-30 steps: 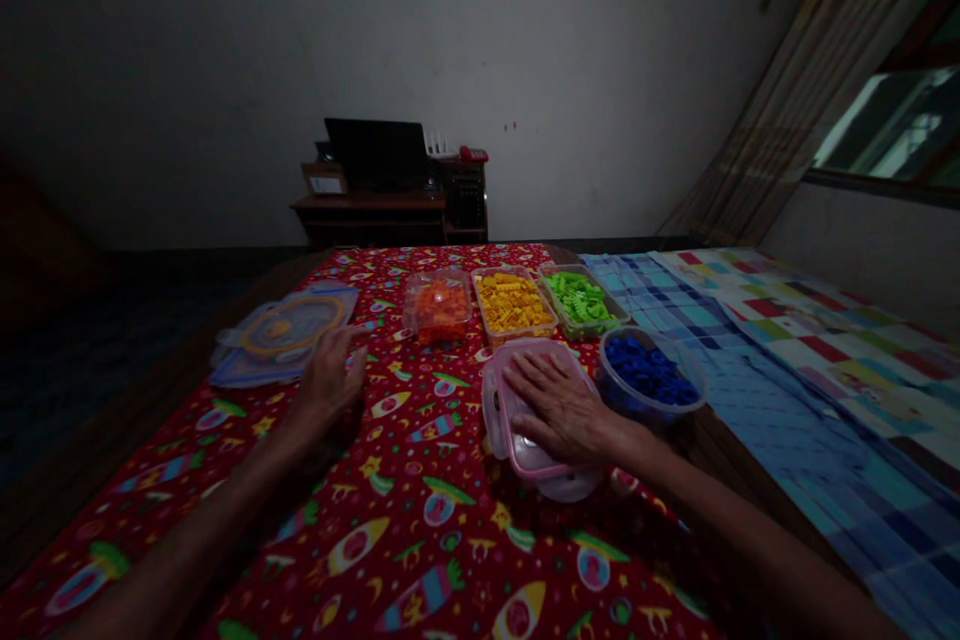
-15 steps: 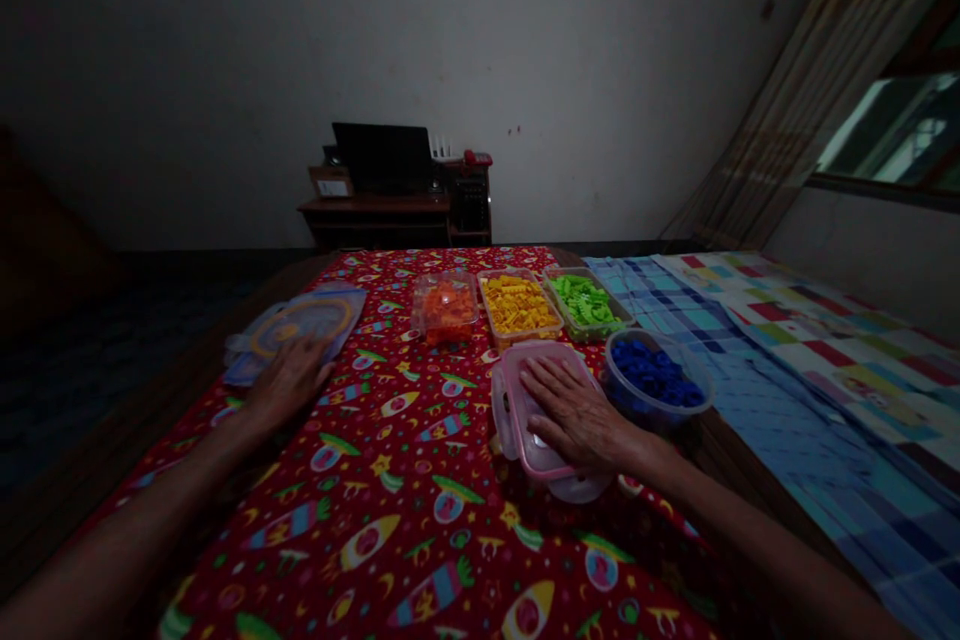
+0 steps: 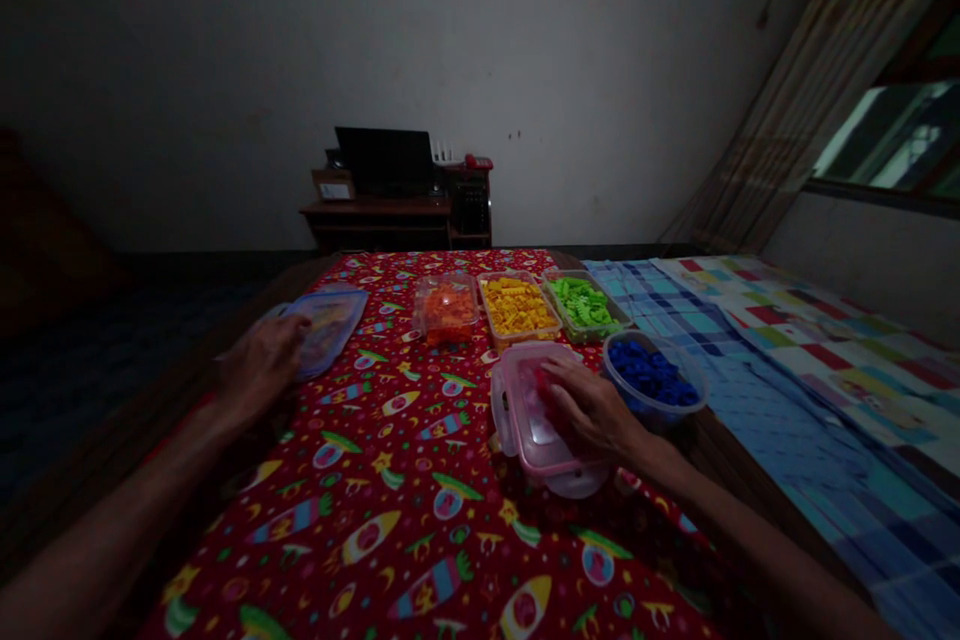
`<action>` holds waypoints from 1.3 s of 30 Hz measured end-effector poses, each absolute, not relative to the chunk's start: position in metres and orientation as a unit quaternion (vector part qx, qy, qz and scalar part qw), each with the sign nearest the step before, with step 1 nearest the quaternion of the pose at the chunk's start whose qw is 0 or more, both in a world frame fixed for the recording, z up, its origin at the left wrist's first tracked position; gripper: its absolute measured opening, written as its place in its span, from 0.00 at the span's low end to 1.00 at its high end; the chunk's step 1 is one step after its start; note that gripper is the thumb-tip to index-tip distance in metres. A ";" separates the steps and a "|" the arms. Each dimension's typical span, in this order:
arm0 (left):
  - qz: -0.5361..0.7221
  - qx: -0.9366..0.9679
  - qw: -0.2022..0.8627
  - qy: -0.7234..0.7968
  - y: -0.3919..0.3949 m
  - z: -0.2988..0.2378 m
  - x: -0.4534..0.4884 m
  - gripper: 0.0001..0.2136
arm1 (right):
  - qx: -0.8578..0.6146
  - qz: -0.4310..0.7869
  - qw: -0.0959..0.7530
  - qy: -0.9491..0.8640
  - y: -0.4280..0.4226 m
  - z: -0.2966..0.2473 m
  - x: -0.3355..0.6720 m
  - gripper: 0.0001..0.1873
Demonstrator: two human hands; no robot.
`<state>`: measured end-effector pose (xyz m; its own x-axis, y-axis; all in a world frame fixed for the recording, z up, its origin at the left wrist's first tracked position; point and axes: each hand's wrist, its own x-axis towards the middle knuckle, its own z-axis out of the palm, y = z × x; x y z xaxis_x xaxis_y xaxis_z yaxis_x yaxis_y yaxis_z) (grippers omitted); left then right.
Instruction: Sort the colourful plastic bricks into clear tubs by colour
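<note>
Far left on the red cartoon-print desk cloth (image 3: 420, 520): left hand (image 3: 259, 370) laid on a stack of thin, clear, blue-rimmed plastic lids (image 3: 334, 320), fingers curled at the near edge, grip impossible to tell. Probably light, bendy, slick; best pinched at the rim. Right of centre: right hand (image 3: 592, 410) atop the pink-rimmed clear rectangular lidded box (image 3: 523, 417), fingers bent, pressing down, not clasping. Likely light, stiff; best held by the side walls.

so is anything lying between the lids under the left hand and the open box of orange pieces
Nothing visible does. The left hand rests on the stack of lids, and only bare patterned cloth lies between that stack and the orange box. The right hand and pink-lidded box sit off to the side of that path.
</note>
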<state>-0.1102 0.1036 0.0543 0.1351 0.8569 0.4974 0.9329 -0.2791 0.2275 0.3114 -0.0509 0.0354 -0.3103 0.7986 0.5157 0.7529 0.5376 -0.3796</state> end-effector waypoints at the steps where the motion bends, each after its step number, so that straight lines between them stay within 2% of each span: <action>1: -0.278 -0.737 0.102 -0.607 0.100 0.062 -0.108 0.16 | -0.472 0.029 0.361 -0.803 -0.052 0.039 0.313 0.20; 4: -0.320 -0.682 0.162 -0.637 0.089 0.085 -0.100 0.20 | -0.459 0.016 0.397 -0.795 -0.056 0.051 0.313 0.20; 8: -0.467 -0.610 0.088 -0.634 0.066 0.111 -0.079 0.19 | -0.466 0.030 0.408 -0.784 -0.059 0.067 0.309 0.20; 12: -0.548 -0.582 -0.128 -0.588 0.043 0.126 -0.039 0.20 | -0.516 0.076 0.432 -0.735 -0.059 0.081 0.306 0.22; 17: -0.525 -0.600 -0.451 -0.400 0.040 0.114 0.045 0.24 | -0.557 0.157 0.524 -0.625 -0.061 0.096 0.325 0.28; 22: -0.424 -0.617 -0.597 -0.286 0.054 0.083 0.154 0.21 | -0.639 0.082 0.585 -0.493 -0.069 0.099 0.384 0.27; 25: -0.343 -0.676 -0.601 -0.253 0.063 0.072 0.206 0.15 | -0.682 0.029 0.563 -0.466 -0.072 0.085 0.427 0.22; 30: -0.215 -0.805 -0.440 -0.335 0.069 0.070 0.254 0.08 | -0.751 -0.025 0.466 -0.467 -0.073 0.047 0.477 0.20; 32: -0.192 -0.824 -0.408 -0.344 0.069 0.071 0.263 0.07 | -0.773 -0.034 0.424 -0.471 -0.073 0.037 0.486 0.21; 35: -0.163 -0.842 -0.387 -0.340 0.069 0.071 0.266 0.09 | -0.795 -0.028 0.370 -0.480 -0.071 0.029 0.491 0.21; 39: -0.131 -0.857 -0.372 -0.333 0.071 0.068 0.265 0.13 | -0.792 -0.008 0.349 -0.500 -0.069 0.025 0.492 0.21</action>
